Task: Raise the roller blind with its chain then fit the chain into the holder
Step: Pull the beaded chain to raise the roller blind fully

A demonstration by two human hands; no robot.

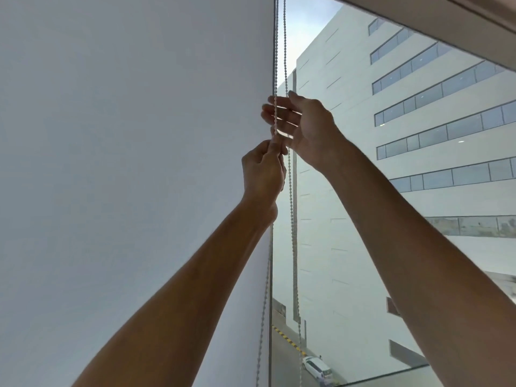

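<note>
A pale grey roller blind [134,135] covers the left of the window, its right edge running down the middle of the view. A white beaded chain [291,219] hangs in two strands beside that edge. My left hand [262,174] is raised and pinches the left strand between thumb and fingers. Just above it, my right hand [304,127] is open with fingers spread, the left strand running across its fingers. The right strand passes by the thumb of that hand. No chain holder is in view.
Bare glass to the right shows a white building [405,135] outside and a white car [318,368] on the road far below. A window frame bar [474,29] slants across the top right corner.
</note>
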